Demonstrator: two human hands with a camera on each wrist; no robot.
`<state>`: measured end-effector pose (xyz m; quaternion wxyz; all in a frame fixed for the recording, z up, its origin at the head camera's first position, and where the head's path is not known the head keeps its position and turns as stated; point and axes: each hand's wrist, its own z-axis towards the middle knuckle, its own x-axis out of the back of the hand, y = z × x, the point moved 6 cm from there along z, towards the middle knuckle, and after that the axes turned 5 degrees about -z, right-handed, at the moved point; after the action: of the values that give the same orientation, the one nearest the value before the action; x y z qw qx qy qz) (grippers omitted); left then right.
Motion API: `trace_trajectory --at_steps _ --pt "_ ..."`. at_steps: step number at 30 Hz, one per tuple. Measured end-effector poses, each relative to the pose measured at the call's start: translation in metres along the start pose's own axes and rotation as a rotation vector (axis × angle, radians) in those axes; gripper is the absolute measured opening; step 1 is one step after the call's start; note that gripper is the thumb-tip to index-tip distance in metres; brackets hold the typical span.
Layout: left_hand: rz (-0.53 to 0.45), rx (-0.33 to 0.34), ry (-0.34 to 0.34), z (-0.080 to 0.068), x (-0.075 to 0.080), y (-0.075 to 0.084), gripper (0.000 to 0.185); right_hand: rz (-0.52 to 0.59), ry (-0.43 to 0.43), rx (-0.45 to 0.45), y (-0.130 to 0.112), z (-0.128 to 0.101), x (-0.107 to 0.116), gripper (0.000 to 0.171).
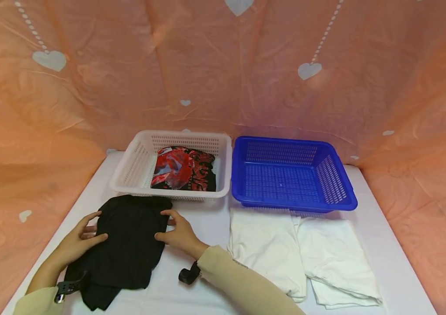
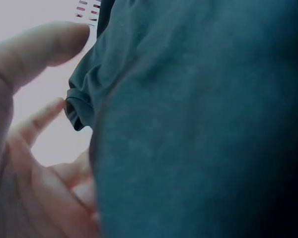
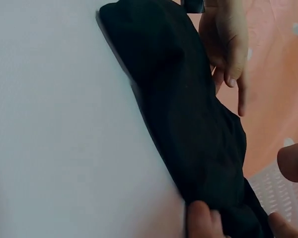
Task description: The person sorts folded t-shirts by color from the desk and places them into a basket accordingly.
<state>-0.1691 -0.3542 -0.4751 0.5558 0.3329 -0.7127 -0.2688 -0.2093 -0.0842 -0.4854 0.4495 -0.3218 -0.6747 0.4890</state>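
**K:** Between both hands, flat on the white table point(image 1: 207, 302): black garment point(image 1: 126, 245). Left hand point(image 1: 79, 240) pinches its left edge, thumb on top; right hand point(image 1: 179, 234) grips the right edge, fingers curled onto the cloth.

**M:** Anything hidden?

**K:** Left wrist view is mostly dark fabric, fingertips underneath not visible. Beyond the grip, white basket point(image 1: 136, 168) holds a red-black folded shirt point(image 1: 185, 170); lettering unreadable. Right of the grip: blue basket point(image 1: 341, 183), white cloths point(image 1: 305, 256).

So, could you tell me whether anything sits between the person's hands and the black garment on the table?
Nothing visible does: the left hand and right hand already grip the black garment at its two sides.
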Motion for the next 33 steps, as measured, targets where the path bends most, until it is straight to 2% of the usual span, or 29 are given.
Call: trace_trajectory --at_steps 7,11,14,16,20,25,27,31,33 --pt "-0.054 -0.026 -0.031 0.001 -0.009 0.000 0.087 -0.022 -0.074 0.024 -0.002 0.004 -0.014 0.060" --pt "-0.093 -0.051 -0.052 0.002 -0.016 0.003 0.085 -0.082 -0.109 0.023 -0.004 0.005 -0.021 0.063" --pt "-0.121 -0.046 -0.066 0.003 -0.020 0.004 0.085 -0.179 -0.089 0.035 -0.007 0.004 -0.024 0.064" --pt "-0.135 -0.050 -0.068 0.003 -0.022 0.005 0.084 -0.197 -0.074 0.042 -0.008 0.004 -0.026 0.065" --pt "-0.161 -0.079 -0.072 0.002 -0.026 0.008 0.083 -0.150 -0.069 0.036 -0.007 0.005 -0.030 0.066" --pt "-0.140 -0.107 -0.062 0.000 -0.030 0.011 0.081 -0.064 -0.085 0.002 -0.004 0.005 -0.035 0.064" --pt "-0.129 -0.104 -0.058 -0.002 -0.032 0.011 0.081 -0.087 -0.090 -0.011 -0.003 0.003 -0.036 0.062" --pt "-0.141 -0.096 -0.057 -0.005 -0.033 0.011 0.080 -0.205 -0.067 -0.014 -0.004 0.000 -0.036 0.063" --pt "-0.151 -0.097 -0.052 -0.006 -0.034 0.012 0.081 -0.216 -0.052 -0.011 -0.005 0.000 -0.037 0.064"
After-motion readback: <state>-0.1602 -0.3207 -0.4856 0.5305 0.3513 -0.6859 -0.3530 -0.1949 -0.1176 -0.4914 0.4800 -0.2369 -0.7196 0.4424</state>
